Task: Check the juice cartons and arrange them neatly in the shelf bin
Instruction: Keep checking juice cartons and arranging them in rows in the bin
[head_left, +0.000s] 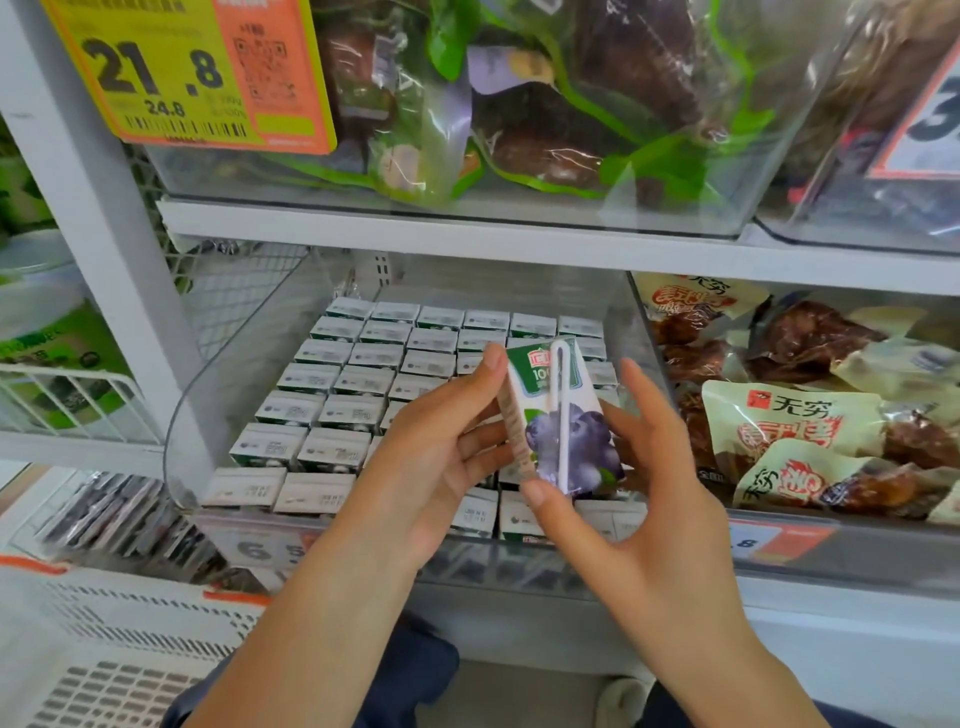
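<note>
A clear plastic shelf bin (244, 332) on the white metal shelf holds tidy rows of small white-topped juice cartons (332, 384). Above them, the left hand (431, 467) and right hand (639, 499) both grip one white-and-green blueberry juice carton (563, 421), tilted, its white straw (561, 410) facing up.

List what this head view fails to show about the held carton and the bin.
- Held juice carton: its far faces are turned away; the left hand and right hand cover its edges; the small print is blurred.
- Cartons in the shelf bin: only their tops show; the printed codes are too small to read.
- Front rows: both hands hide several cartons.
- Bin price label: blurred, partly behind the left forearm.
</note>
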